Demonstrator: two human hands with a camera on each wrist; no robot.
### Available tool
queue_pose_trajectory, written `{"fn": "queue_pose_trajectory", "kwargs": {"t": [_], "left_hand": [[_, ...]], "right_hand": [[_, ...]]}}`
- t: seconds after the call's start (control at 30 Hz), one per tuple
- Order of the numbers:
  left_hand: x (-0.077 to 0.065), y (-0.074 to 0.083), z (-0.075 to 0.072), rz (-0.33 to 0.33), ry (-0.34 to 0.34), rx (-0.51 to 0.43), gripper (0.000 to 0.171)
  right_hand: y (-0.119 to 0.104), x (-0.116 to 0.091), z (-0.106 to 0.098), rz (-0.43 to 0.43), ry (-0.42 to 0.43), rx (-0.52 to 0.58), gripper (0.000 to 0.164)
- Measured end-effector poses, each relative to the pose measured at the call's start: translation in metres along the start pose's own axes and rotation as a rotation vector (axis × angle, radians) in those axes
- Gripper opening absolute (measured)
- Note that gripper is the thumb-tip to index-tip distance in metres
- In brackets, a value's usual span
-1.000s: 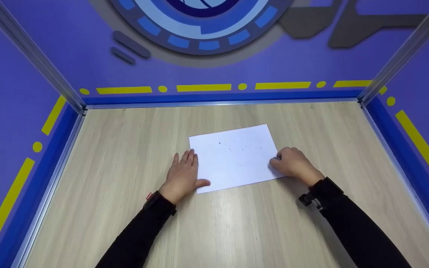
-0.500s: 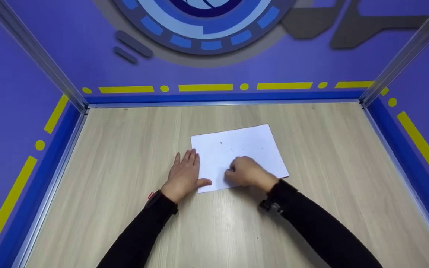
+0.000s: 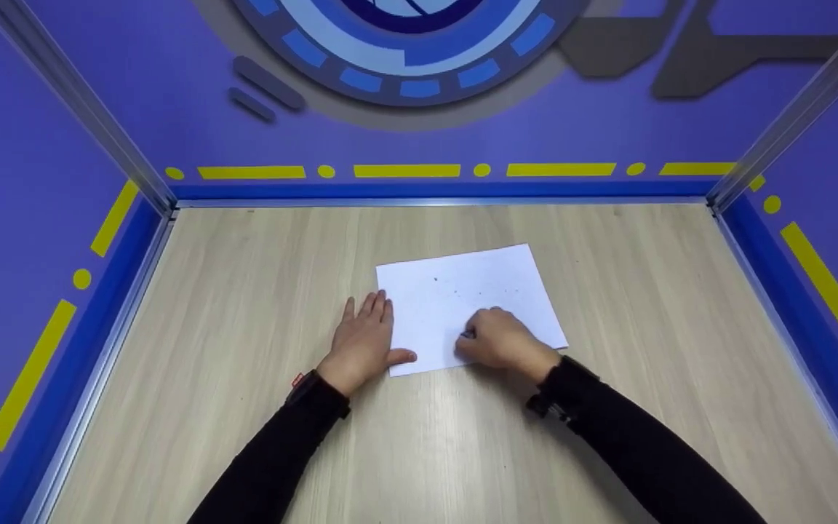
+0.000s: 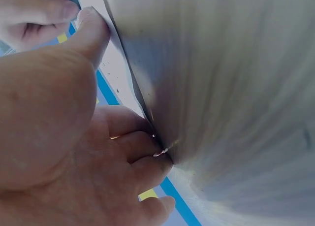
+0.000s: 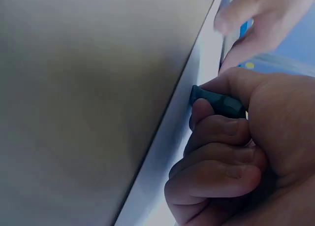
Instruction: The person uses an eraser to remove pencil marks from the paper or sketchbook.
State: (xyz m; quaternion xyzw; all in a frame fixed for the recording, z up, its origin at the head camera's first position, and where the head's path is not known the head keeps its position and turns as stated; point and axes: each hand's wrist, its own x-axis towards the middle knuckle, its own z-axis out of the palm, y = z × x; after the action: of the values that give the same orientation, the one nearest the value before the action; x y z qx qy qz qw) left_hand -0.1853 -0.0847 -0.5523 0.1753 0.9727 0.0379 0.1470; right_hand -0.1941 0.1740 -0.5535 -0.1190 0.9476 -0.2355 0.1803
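A white sheet of paper with a few small dark specks lies at a slant on the wooden table. My left hand rests on its left edge, fingers straight and thumb spread over the near left corner. My right hand is over the lower middle of the sheet, fingers curled. In the right wrist view it pinches a small dark teal piece with a flared end, which is against or just above the paper. The rest of that piece is hidden in the hand, so its kind is unclear.
The wooden tabletop extends around the paper. Blue-purple panels with yellow marks, such as the back wall, enclose it at the back and both sides. Metal strips run along the panel bases.
My right hand has swept left from the paper's right edge to its middle, then shifted slightly back to the right. The left hand and paper stay in place.
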Motion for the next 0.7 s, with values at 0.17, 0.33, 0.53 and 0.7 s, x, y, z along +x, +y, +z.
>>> {"fn": "queue_pose_trajectory", "kwargs": {"t": [0.17,0.33,0.53,0.7], "left_hand": [[0.001,0.0,0.001,0.0,-0.004,-0.009,0.112],[0.001,-0.001,0.002,0.006,-0.013,-0.003,0.113],[0.001,-0.001,0.003,0.007,-0.006,0.007,0.114],[0.001,-0.001,0.003,0.005,-0.005,0.002,0.113]], "right_hand": [[0.045,-0.015,-0.019,0.07,0.054,0.049,0.027],[0.085,-0.03,-0.04,0.167,0.066,0.075,0.03],[0.108,-0.042,-0.052,0.206,0.076,0.057,0.041],[0.105,-0.042,-0.054,0.214,0.068,0.032,0.041]]}}
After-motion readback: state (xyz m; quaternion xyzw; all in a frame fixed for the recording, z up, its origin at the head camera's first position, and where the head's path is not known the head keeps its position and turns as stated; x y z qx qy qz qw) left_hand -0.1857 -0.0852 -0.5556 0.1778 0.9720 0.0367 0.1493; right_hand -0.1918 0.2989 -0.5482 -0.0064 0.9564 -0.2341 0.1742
